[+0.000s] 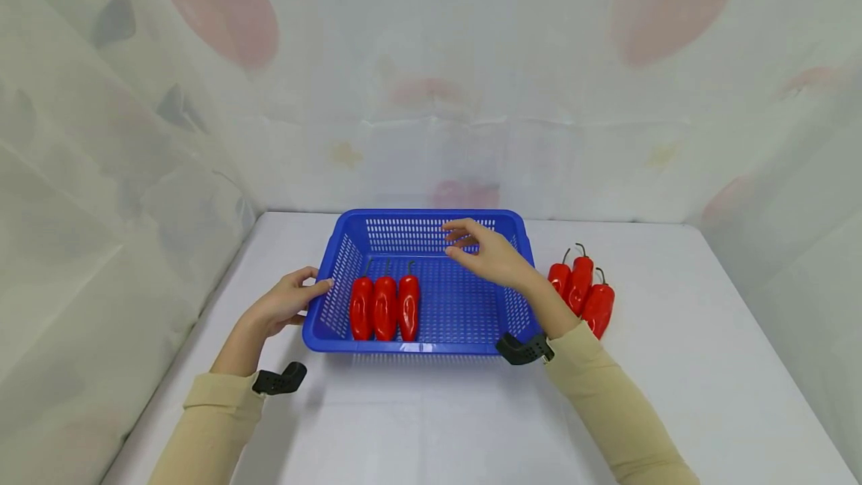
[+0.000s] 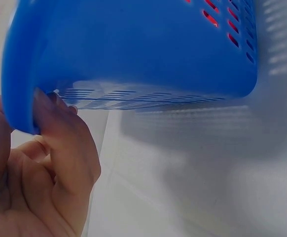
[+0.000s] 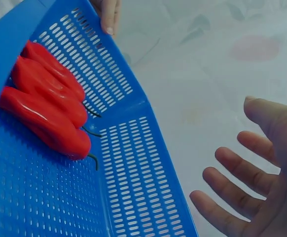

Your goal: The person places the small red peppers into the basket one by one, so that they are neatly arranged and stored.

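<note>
A blue plastic basket (image 1: 458, 348) stands on the white table, its walls full of small slots. Inside, on its left side, three red peppers (image 1: 385, 308) with dark stems lie side by side. My left hand (image 1: 286, 299) grips the basket's left rim; in the left wrist view the fingers (image 2: 67, 143) curl up under that rim, thumb on the other side. Over the right part of the basket hovers my right hand (image 1: 491, 253), holding nothing. Its fingers (image 3: 239, 173) are spread and loosely bent in the right wrist view.
Three more red peppers (image 1: 579, 284) lie together on the table, just right of the basket and partly behind the right forearm. A patterned white sheet (image 1: 431, 96) hangs behind the table and along both sides. Each wrist wears a black band (image 1: 279, 379).
</note>
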Demonstrator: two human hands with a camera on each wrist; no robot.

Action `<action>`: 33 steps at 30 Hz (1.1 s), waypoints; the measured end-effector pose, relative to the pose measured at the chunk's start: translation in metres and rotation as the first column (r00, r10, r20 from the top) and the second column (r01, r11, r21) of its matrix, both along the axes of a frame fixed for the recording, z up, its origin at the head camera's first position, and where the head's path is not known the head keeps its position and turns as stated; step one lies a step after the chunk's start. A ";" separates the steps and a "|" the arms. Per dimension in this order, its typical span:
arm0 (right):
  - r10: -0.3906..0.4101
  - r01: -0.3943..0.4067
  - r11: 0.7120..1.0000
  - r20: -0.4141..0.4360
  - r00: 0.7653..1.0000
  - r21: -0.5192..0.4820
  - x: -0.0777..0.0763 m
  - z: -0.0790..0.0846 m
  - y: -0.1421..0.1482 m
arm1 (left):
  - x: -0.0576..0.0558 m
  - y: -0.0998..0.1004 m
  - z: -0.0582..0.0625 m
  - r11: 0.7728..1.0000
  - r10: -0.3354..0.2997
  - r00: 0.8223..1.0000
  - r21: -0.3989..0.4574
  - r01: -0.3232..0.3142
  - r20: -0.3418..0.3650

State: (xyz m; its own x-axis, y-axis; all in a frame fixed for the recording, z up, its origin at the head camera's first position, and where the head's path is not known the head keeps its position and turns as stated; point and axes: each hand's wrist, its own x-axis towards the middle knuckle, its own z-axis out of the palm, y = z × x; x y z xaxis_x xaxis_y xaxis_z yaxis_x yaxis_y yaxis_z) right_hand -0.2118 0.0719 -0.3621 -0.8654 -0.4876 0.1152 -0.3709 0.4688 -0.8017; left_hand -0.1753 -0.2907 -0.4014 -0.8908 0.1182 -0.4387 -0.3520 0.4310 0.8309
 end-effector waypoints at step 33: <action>-0.426 0.398 0.881 -0.063 0.903 -0.257 0.041 -0.042 0.093 | 0.001 0.000 -0.001 1.000 0.006 1.000 -0.002 -0.006 -0.011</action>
